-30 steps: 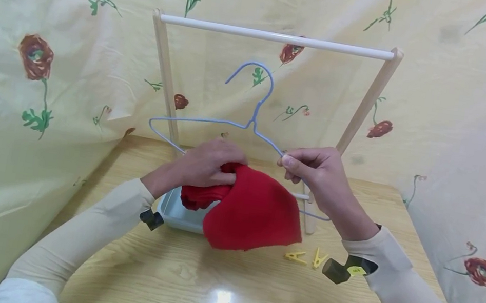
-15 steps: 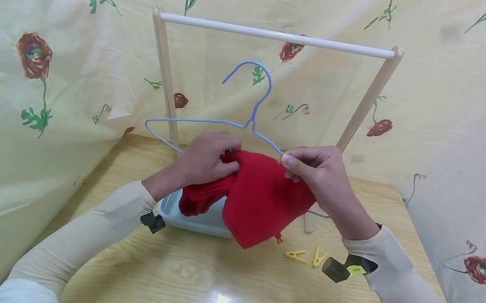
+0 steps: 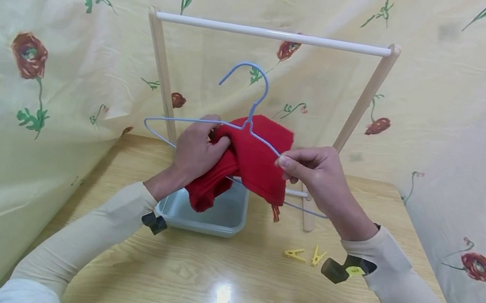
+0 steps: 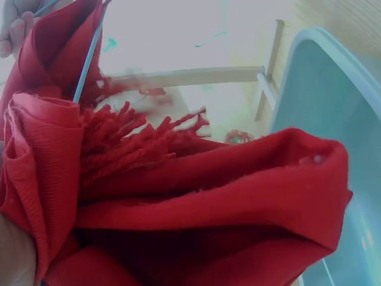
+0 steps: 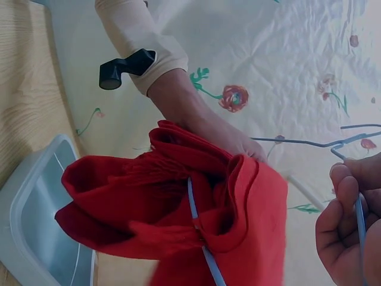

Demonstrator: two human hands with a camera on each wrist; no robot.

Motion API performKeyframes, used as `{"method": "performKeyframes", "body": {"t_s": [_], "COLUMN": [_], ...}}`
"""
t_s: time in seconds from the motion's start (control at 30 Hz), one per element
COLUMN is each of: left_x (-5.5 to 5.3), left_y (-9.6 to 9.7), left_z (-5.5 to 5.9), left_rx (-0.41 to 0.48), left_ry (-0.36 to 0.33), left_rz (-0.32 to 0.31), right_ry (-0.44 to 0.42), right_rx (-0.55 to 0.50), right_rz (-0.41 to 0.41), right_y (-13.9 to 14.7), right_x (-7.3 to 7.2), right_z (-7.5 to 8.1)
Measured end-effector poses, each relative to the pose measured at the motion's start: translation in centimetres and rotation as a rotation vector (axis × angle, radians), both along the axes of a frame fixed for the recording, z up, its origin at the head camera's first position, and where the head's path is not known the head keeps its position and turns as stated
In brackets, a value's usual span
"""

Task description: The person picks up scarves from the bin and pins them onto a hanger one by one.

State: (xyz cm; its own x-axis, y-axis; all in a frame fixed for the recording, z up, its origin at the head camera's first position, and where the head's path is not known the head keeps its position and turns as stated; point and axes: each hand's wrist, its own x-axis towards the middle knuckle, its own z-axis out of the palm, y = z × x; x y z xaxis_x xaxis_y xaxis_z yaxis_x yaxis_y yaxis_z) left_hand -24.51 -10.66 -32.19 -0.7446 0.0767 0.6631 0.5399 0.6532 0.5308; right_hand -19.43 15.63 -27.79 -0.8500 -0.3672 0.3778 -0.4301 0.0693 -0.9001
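Observation:
A red scarf (image 3: 265, 162) with fringed ends is bunched in my left hand (image 3: 197, 147), thumb and fingers gripping its folds. My right hand (image 3: 314, 172) pinches the right shoulder of a blue wire hanger (image 3: 251, 114), held upright with its hook on top. A flap of the scarf rises behind the hanger's shoulder wires, and its fringe dangles below. In the right wrist view the bottom wire (image 5: 209, 262) crosses the red folds. Up close in the left wrist view, the fringe (image 4: 143, 140) lies loose beside the rolled cloth.
Below the scarf, a light blue plastic basin (image 3: 208, 229) stands on the wooden table. Two yellow clothespins (image 3: 295, 254) lie right of it. Behind the hanger stands a rack with wooden legs and a white top bar (image 3: 273, 34). Floral-patterned sheeting surrounds the table.
My left hand has moved up with the scarf. The scarf's free flap, earlier hanging low in front, now stands up behind the hanger's shoulders. The right hand has hardly moved.

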Motion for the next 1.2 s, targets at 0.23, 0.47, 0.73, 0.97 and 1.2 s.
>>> {"method": "performKeyframes", "body": {"t_s": [0.23, 0.47, 0.73, 0.97, 1.2], "left_x": [-0.4, -0.7, -0.6, -0.4, -0.1], "left_y": [-0.5, -1.0, -1.3, -2.0, -3.0], "left_z": [-0.5, -0.8, -1.0, -1.6, -2.0], "left_rx": [-0.052, -0.26, -0.308, -0.301, -0.302], "left_ry": [0.111, 0.353, 0.376, 0.353, 0.282], "left_rz": [-0.211, -0.497, -0.566, -0.574, -0.522], "right_ry": [-0.003, -0.025, -0.015, -0.017, -0.001], "right_rx": [-0.03, -0.073, -0.073, -0.062, -0.072], "right_rz": [0.001, -0.019, -0.011, -0.033, -0.021], "right_y": [0.1, 0.0, 0.2, 0.1, 0.1], "right_x": [-0.2, -0.2, -0.2, -0.1, 0.2], "right_z": [0.2, 0.6, 0.6, 0.7, 0.8]}}
